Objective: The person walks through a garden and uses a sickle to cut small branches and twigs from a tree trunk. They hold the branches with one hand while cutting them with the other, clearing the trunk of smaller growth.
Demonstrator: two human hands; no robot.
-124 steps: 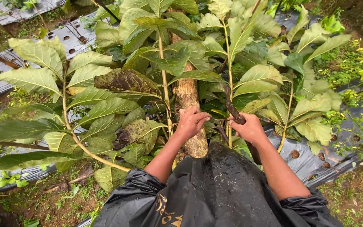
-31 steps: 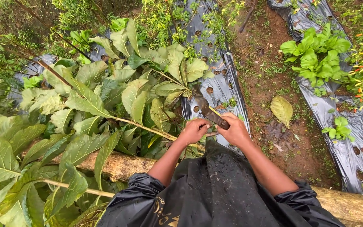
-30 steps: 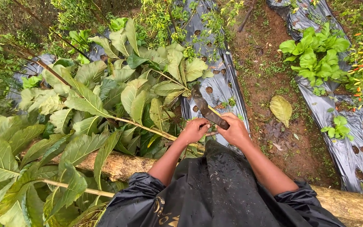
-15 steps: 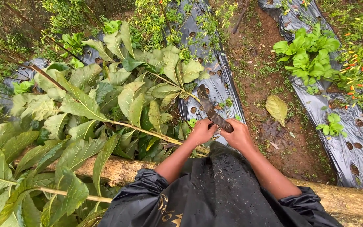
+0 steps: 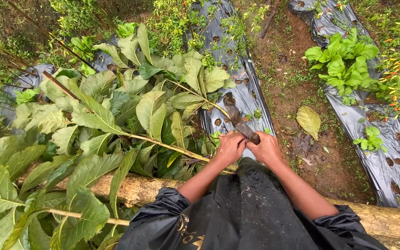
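Your right hand (image 5: 265, 149) hides the knife (image 5: 237, 119) handle. At six o'clock, your coat (image 5: 246, 213) covers the log (image 5: 130, 189).

wear: glossy black rain poncho (image 5: 251, 213) | surface: wet, mud-speckled | sleeves: bunched at elbows | forearms: bare | print: gold marking, 7 o'clock

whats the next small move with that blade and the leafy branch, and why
Probably a short chop down onto the thin pale branch just ahead of the hands. The right hand grips the dark curved blade, tip raised over the black plastic sheet; the left hand sits beside it near the branch's base, by the log. The left hand should likely slide clear first.
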